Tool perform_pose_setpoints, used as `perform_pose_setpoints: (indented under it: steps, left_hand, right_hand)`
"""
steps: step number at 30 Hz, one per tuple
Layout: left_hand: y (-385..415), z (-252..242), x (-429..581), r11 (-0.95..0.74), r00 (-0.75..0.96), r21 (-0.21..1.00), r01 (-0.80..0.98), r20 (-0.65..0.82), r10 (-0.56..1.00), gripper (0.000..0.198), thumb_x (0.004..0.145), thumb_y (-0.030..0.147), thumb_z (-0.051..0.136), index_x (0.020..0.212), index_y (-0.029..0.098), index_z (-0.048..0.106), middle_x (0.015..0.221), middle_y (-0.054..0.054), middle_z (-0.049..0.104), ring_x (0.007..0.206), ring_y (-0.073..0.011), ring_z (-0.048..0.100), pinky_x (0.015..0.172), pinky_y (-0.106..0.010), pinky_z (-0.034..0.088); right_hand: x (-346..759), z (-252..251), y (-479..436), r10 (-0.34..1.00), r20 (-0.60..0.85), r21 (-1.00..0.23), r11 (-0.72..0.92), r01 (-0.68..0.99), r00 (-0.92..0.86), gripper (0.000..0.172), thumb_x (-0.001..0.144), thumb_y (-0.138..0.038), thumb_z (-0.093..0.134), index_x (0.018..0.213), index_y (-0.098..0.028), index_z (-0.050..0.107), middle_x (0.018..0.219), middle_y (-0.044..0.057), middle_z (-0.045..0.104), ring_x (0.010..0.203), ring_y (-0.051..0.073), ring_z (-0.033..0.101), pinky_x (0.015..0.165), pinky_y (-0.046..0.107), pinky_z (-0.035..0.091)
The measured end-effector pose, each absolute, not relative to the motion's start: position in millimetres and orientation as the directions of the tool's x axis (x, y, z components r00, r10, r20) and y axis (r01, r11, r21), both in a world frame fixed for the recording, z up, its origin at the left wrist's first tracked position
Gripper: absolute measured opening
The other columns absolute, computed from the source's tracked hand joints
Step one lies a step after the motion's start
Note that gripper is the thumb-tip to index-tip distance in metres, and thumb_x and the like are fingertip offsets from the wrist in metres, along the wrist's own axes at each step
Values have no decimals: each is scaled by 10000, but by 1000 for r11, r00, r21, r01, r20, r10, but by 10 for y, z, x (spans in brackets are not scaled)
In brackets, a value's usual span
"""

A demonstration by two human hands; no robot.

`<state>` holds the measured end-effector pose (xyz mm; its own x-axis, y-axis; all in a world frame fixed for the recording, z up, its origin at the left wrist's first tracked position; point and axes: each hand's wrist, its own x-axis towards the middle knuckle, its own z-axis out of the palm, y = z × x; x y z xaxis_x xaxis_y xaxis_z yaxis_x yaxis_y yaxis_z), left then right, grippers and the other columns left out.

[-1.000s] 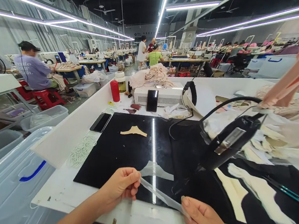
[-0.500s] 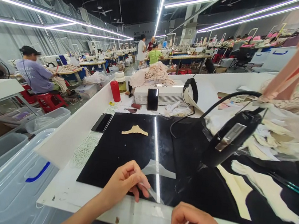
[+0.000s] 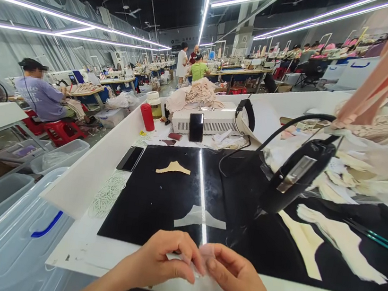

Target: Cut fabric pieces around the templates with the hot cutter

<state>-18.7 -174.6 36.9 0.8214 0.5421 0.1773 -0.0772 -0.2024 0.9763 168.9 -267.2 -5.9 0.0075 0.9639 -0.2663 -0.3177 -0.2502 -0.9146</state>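
Close together at the table's front edge, my two hands meet at a thin translucent piece of fabric [image 3: 207, 251]. My right hand [image 3: 234, 275] pinches it between thumb and forefinger. My left hand [image 3: 166, 259] has curled fingertips on its other side, the thumb a little lower; part of the piece is hidden by the fingers. Just beyond lies a flat pale translucent cutout [image 3: 191, 217] on the black mat [image 3: 143, 205]. Farther back on the mat rests a small cream cutout [image 3: 174, 167].
A black handheld cutter-like tool [image 3: 298, 171] with a thick cable stands at right. Near it lie cream fabric pieces [image 3: 304, 243] and teal-handled tweezers or scissors [image 3: 378, 239]. A phone [image 3: 130, 158], pale elastic loops [image 3: 108, 196] and a red container [image 3: 147, 117] line the left side.
My right hand has moved left and taken hold of the thin translucent piece at my left hand. My left hand has shifted slightly right and down. The view has tilted slightly.
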Motion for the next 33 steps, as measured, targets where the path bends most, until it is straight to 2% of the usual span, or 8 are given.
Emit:
perform_pose_setpoints:
  steps: [5,10,13,16,21,25,30,33]
  left_hand:
    - [-1767,313,-232,-174,837,985,-13,106,536,289,897,417,737,771,188,614,934,-96,756,900,-222,696,850,-339,528]
    - [-1705,178,-208,42,662,999,-1,-31,749,321,931,481,660,931,161,633,921,-81,704,822,-203,703,710,-296,555]
    - [-1691,182,-171,4,661,999,40,-30,749,319,927,444,669,1050,150,650,969,-87,702,934,-206,685,833,-313,542]
    - [-1727,234,-105,-7,728,1000,11,-3,685,314,879,398,728,1053,144,667,1043,-91,693,998,-210,662,910,-320,513]
    - [-1763,228,36,170,706,983,69,-169,688,247,866,363,729,835,141,626,737,-21,679,702,-138,649,724,-254,501]
    - [-1708,136,115,255,674,966,41,-216,707,294,866,412,714,823,157,574,635,11,641,531,-104,572,584,-234,478]
    - [-1621,143,165,203,645,974,103,-221,732,274,884,403,681,838,151,583,662,11,636,514,-85,543,525,-201,438]
    - [-1549,186,192,154,642,977,144,-211,737,236,895,377,654,859,151,598,691,13,633,523,-79,529,518,-193,434]
  right_hand:
    - [1685,70,-2628,943,-276,-951,-241,-193,186,444,692,-642,816,828,-221,784,773,39,699,761,218,631,715,291,525]
    - [1708,152,-2619,958,-206,-977,-189,-99,200,446,709,-647,790,821,-215,794,765,41,705,713,204,617,663,278,524]
    - [1692,176,-2604,961,-194,-979,-177,-100,196,422,724,-630,788,811,-217,793,749,31,700,698,190,615,656,266,522]
    - [1674,185,-2577,963,-187,-981,-174,-82,196,413,734,-624,782,816,-220,793,768,33,709,717,199,631,660,269,530]
    - [1698,139,-2534,959,-128,-991,-118,-56,253,385,792,-584,746,925,-223,753,757,18,689,697,189,627,650,270,524]
    - [1771,25,-2553,937,-77,-996,-58,-67,340,400,853,-555,699,1107,-251,646,771,-10,650,661,164,587,631,260,497]
    - [1865,-99,-2562,941,-14,-975,-87,202,338,270,869,-518,683,928,-255,705,744,-11,626,646,163,557,594,249,460]
    - [1923,-102,-2488,940,75,-944,-40,326,334,220,898,-477,666,936,-277,750,799,-11,666,627,148,579,596,239,467]
